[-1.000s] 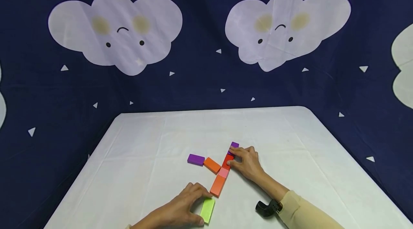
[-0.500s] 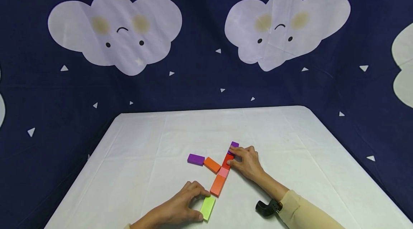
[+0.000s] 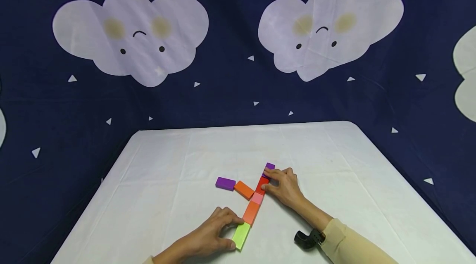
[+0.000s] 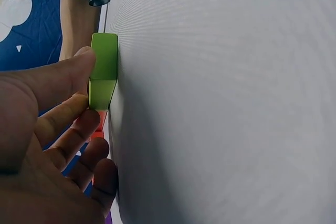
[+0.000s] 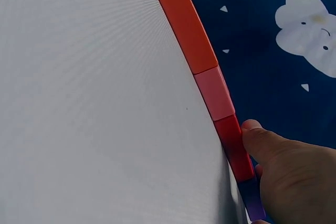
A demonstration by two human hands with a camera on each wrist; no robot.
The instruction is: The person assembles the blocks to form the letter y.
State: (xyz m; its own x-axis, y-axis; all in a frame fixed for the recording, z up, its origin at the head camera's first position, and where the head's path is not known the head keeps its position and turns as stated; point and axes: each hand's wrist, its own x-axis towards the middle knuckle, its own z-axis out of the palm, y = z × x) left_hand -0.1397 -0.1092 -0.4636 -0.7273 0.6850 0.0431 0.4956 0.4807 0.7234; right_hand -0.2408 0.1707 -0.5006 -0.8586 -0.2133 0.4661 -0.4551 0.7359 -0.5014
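Observation:
In the head view, my left hand [image 3: 213, 231] pinches a lime green block [image 3: 241, 236] lengthwise, the thumb at its near end and a fingertip at its far end. The green block's far end meets an orange-red block [image 3: 251, 213] in a slanting row. Farther along come a pink block [image 3: 257, 198], a red block [image 3: 262, 185] and a purple block [image 3: 270, 166]. My right hand [image 3: 285, 187] rests over the row's far end, thumb on the red block, fingers across the purple one. In the right wrist view the row's blocks stand end to end.
An orange block [image 3: 243, 190] branches off left beside the pink one, and a second purple block [image 3: 225, 184] continues from it. All lie on a white-covered table [image 3: 167, 160]. A dark blue cloth [image 3: 238, 107] with clouds hangs behind. A black band [image 3: 309, 239] circles the right wrist.
My left hand has slid the green block away from me until its far end meets the orange-red block, closing the earlier gap. My right hand has stayed in place.

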